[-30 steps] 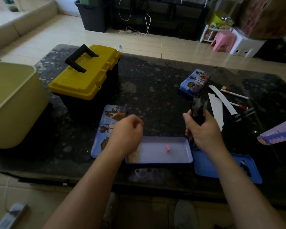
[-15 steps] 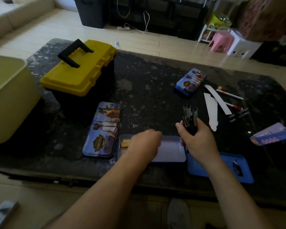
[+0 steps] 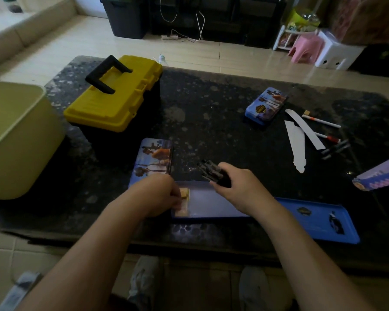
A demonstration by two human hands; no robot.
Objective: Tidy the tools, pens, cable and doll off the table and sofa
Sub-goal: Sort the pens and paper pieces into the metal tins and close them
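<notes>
1. Dark pens [image 3: 211, 172] stand bundled in the right hand [image 3: 240, 189]. Its fingers are wrapped tightly round their lower ends, and the bundle tilts up and leftward out of the fist. How many pens it holds is unclear.
2. The left hand [image 3: 157, 195] lies knuckles-up with its fingers curled together. The fingertips meet a tan block [image 3: 185, 193], but I cannot tell whether they pinch it.
3. One open tin [image 3: 213, 207] lies under both sets of fingers, and the block sits at its left end.
4. Well beyond the right fingers, to their right, lie four loose pens: one white pen [image 3: 321, 121], one red-tipped pen [image 3: 327, 138] and two black pens [image 3: 335, 148]. Two paper strips [image 3: 296, 144] lie beside them.
5. One picture lid [image 3: 154, 157] lies just beyond the left fingers. One blue lid [image 3: 319, 218] lies beside the right wrist. One closed tin [image 3: 265, 104] and one yellow toolbox [image 3: 117, 102] sit farther off.
</notes>
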